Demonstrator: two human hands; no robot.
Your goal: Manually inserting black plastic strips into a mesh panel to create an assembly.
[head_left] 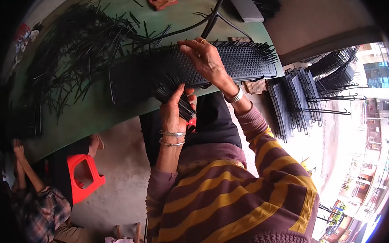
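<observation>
A long black panel (244,63) full of small holes lies across the table in front of me. Thin black sticks stand up in a row along its far edge, densest towards the right end. My left hand (172,111), with two bangles at the wrist, is closed around a bundle of black sticks (186,109) at the panel's near edge. Above the middle of the panel, my right hand (207,62) reaches to the far row. Its thumb and forefinger are drawn together near the stick tops; whatever lies between them is too small to make out.
A large heap of loose black sticks (83,48) covers the green table's (69,127) left side. A black metal stand (212,21) rises behind the panel. Stacked perforated panels (289,102) stand at right. Another person (42,206) sits at lower left, near a red stool (86,187).
</observation>
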